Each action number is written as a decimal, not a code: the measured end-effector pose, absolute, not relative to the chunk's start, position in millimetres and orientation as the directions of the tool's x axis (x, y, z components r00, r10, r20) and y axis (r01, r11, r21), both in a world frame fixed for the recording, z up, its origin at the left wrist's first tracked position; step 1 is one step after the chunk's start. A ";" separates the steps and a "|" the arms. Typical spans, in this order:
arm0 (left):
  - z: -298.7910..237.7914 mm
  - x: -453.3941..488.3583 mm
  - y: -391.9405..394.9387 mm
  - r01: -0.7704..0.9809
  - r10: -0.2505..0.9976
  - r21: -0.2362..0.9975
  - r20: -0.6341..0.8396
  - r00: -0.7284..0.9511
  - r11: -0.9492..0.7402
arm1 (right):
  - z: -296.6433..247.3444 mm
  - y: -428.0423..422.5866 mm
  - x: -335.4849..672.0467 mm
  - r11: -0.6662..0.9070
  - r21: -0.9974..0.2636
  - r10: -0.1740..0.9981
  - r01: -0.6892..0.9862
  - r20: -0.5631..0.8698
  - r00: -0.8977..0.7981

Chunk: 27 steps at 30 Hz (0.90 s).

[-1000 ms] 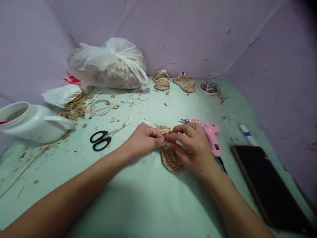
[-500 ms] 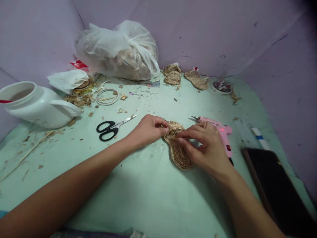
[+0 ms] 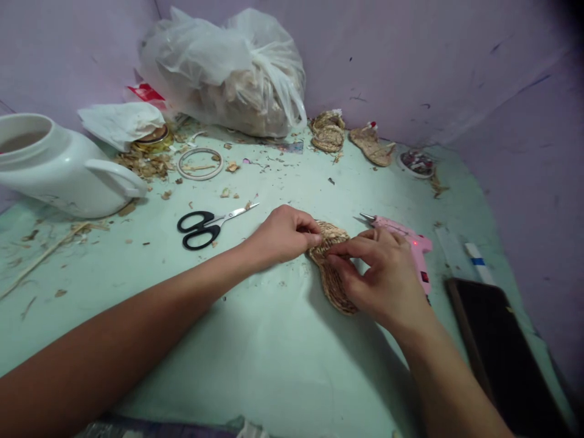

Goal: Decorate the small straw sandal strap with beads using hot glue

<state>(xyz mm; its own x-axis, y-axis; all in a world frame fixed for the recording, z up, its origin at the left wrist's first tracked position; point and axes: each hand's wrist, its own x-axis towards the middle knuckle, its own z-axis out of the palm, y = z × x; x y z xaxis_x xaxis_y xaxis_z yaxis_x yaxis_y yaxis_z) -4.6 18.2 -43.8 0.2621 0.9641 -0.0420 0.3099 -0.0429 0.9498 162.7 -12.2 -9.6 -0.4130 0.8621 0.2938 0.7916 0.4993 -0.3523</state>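
Note:
A small woven straw slipper (image 3: 336,286) lies on the table in front of me, its braided rows narrowing at the middle. My left hand (image 3: 292,234) is closed, thumb and fingers pinching the slipper's upper left edge. From the right, my right hand (image 3: 376,264) pinches at the slipper's middle, thumb against index finger; whatever thin piece may be between those fingertips is too small to make out. A pink glue gun (image 3: 417,249) with a lit red light lies just behind my right hand. Black-handled scissors (image 3: 201,228) rest to the left.
A white jug (image 3: 68,176) stands at the left, with a tied plastic bag (image 3: 228,79) at the back. More straw slippers (image 3: 371,146) and a small dish (image 3: 416,164) sit by the wall. A ring of tape (image 3: 201,164), straw scraps and a dark phone (image 3: 497,340) surround the work.
The camera view has shifted slightly, moving most things a little. Both hands stay at the slipper; my right thumb and index finger have drawn closer together on it.

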 end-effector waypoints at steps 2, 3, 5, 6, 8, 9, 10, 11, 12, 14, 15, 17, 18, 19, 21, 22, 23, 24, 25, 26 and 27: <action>-43.6 -4.6 18.1 0.329 0.965 0.943 -0.043 0.258 -0.046 | -9.4 -11.3 162.6 0.515 -0.305 0.852 0.801 0.283 -0.440; -43.2 -4.5 18.1 0.337 0.965 0.940 -0.043 0.257 -0.048 | -9.6 -10.8 162.8 0.524 -0.284 0.847 0.803 0.277 -0.454; -42.4 -4.4 18.1 0.344 0.965 0.937 -0.042 0.258 -0.052 | -10.1 -10.1 163.4 0.549 -0.261 0.831 0.794 0.269 -0.486; -42.2 -4.3 18.2 0.344 0.965 0.938 -0.040 0.259 -0.054 | -10.4 -9.9 163.8 0.563 -0.259 0.823 0.785 0.266 -0.502; -42.1 -4.2 18.5 0.342 0.964 0.938 -0.038 0.263 -0.056 | -11.1 -9.9 164.5 0.578 -0.257 0.813 0.774 0.266 -0.518; -42.2 -4.1 18.6 0.342 0.963 0.938 -0.040 0.265 -0.055 | -11.5 -10.0 164.7 0.581 -0.254 0.811 0.774 0.270 -0.520; -42.3 -4.1 18.6 0.343 0.963 0.938 -0.043 0.266 -0.053 | -11.9 -10.1 164.7 0.580 -0.247 0.810 0.776 0.275 -0.518; -42.3 -4.1 18.6 0.344 0.963 0.937 -0.044 0.266 -0.052 | -12.3 -10.3 164.6 0.580 -0.238 0.809 0.779 0.281 -0.517; -42.3 -4.0 18.6 0.345 0.963 0.937 -0.045 0.265 -0.052 | -12.6 -10.5 164.2 0.580 -0.228 0.807 0.782 0.289 -0.515; -42.0 -3.8 18.3 0.347 0.964 0.936 -0.046 0.263 -0.050 | -13.1 -10.7 163.1 0.583 -0.202 0.800 0.787 0.312 -0.513; -41.8 -3.7 18.2 0.350 0.964 0.935 -0.047 0.261 -0.049 | -13.3 -10.8 162.3 0.587 -0.188 0.794 0.787 0.323 -0.515; -41.4 -3.5 18.1 0.357 0.964 0.933 -0.053 0.259 -0.045 | -13.5 -11.0 160.9 0.599 -0.163 0.780 0.784 0.338 -0.526; -41.4 -3.4 18.2 0.360 0.964 0.932 -0.055 0.259 -0.043 | -13.5 -11.0 160.3 0.606 -0.155 0.774 0.780 0.341 -0.534; -41.5 -3.3 18.3 0.361 0.964 0.932 -0.056 0.259 -0.043 | -13.6 -11.0 159.8 0.615 -0.150 0.767 0.774 0.343 -0.543; -42.1 -3.2 18.7 0.361 0.964 0.932 -0.051 0.259 -0.047 | -13.5 -11.1 159.2 0.629 -0.150 0.755 0.762 0.351 -0.554; -42.4 -3.3 18.8 0.360 0.965 0.931 -0.048 0.259 -0.051 | -13.5 -11.1 159.1 0.636 -0.151 0.750 0.757 0.354 -0.559; -42.8 -3.3 18.9 0.361 0.965 0.931 -0.045 0.260 -0.054 | -13.4 -11.0 159.2 0.643 -0.154 0.745 0.750 0.356 -0.565; -43.1 -3.3 19.0 0.362 0.965 0.931 -0.043 0.259 -0.055 | -13.2 -10.9 159.5 0.651 -0.160 0.740 0.742 0.353 -0.572; -43.2 -3.3 18.9 0.363 0.965 0.930 -0.044 0.258 -0.055 | -13.0 -10.7 160.0 0.658 -0.166 0.736 0.734 0.350 -0.580; -43.1 -3.3 18.7 0.364 0.965 0.930 -0.045 0.257 -0.054 | -12.9 -10.5 160.6 0.664 -0.173 0.732 0.727 0.345 -0.587; -42.9 -3.2 18.4 0.365 0.966 0.929 -0.047 0.256 -0.052 | -12.7 -10.1 161.2 0.670 -0.181 0.730 0.720 0.337 -0.594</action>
